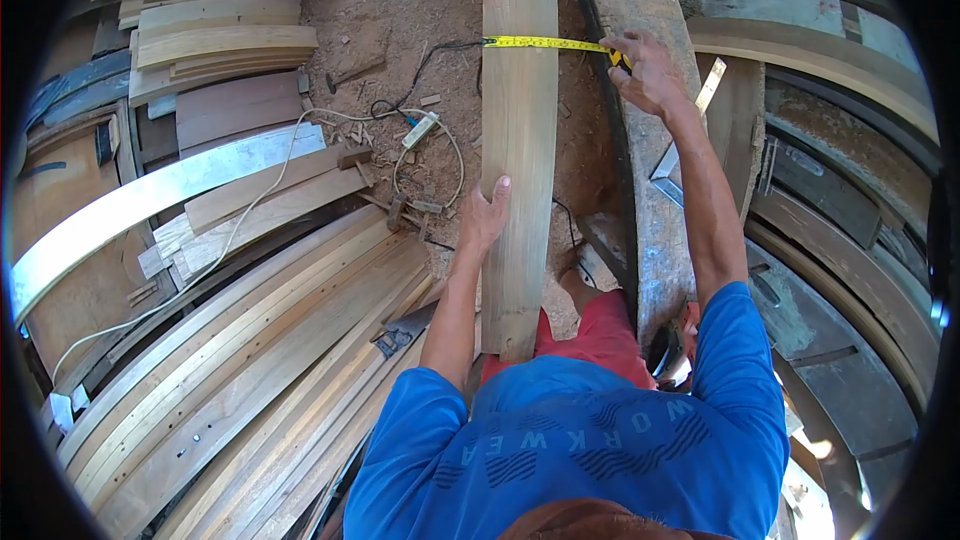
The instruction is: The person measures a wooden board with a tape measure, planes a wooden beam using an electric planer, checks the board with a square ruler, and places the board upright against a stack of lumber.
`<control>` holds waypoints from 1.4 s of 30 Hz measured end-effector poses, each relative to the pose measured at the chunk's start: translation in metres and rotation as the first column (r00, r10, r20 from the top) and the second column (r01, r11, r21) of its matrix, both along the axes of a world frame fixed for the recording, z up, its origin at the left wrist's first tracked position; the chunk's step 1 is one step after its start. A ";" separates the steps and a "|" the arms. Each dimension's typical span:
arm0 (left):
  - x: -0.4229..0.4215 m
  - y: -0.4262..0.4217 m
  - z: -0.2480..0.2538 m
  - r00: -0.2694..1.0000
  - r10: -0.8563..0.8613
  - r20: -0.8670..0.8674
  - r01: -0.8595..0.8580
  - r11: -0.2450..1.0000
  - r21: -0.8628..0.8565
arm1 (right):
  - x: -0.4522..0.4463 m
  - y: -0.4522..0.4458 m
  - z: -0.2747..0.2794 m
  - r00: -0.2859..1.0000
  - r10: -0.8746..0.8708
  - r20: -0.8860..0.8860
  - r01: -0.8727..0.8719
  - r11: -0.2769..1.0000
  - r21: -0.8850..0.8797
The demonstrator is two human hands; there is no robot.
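A long pale wooden board [520, 130] runs up the middle of the head view, away from my body. My left hand [483, 218] grips its left edge, thumb on the top face and the fingers hidden at the side or below. My right hand [648, 75] is closed around a yellow and black tape measure [619, 62], to the right of the board. Its yellow blade [545, 42] is pulled out and lies across the board's width, the end at the left edge. The marks are too small to read.
A thick workbench plank [655, 230] stands on the right with a metal try square [690, 140] on it. On the left are stacked boards [230, 35], long planks [260, 370] and a handsaw [400, 330]. A power strip [420, 130], cords and a hammer [355, 73] lie on the sawdust-covered ground.
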State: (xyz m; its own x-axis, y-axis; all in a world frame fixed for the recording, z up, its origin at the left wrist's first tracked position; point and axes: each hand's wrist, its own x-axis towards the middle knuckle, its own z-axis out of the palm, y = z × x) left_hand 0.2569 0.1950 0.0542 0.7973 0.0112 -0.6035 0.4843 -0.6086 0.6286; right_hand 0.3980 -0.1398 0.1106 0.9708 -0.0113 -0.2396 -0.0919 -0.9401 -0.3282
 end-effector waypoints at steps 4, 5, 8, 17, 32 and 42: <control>-0.003 0.003 -0.011 1.000 -0.002 0.007 0.002 1.000 -0.005 | 0.001 0.002 0.003 1.000 -0.003 -0.012 0.003 1.000 -0.013; -0.003 0.003 -0.015 1.000 -0.006 0.000 0.006 1.000 0.007 | 0.001 0.003 0.005 1.000 -0.012 -0.021 0.012 1.000 0.000; -0.003 0.003 -0.013 1.000 0.007 0.012 -0.006 1.000 -0.010 | -0.001 0.006 0.013 0.999 -0.028 -0.034 0.030 0.999 0.038; 0.001 0.001 -0.003 0.999 -0.011 -0.033 0.010 1.000 -0.029 | -0.004 -0.001 -0.004 0.999 0.018 0.031 -0.020 0.997 0.070; -0.194 0.074 -0.004 0.957 0.046 -0.286 -0.078 0.992 -0.103 | -0.215 -0.039 -0.022 0.890 -0.446 -0.098 0.437 0.894 -0.101; -0.205 0.036 0.002 0.952 0.146 -0.269 -0.182 0.977 -0.114 | -0.267 0.104 -0.036 0.840 -0.268 -0.472 0.541 0.478 0.692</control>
State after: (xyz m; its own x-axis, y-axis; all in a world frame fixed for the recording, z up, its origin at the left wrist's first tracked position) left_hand 0.0517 0.2313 0.0560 0.6082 0.0322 -0.7932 0.7267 -0.4247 0.5400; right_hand 0.1306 -0.0356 0.0742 0.7996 -0.0648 -0.5971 -0.5993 -0.1498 -0.7864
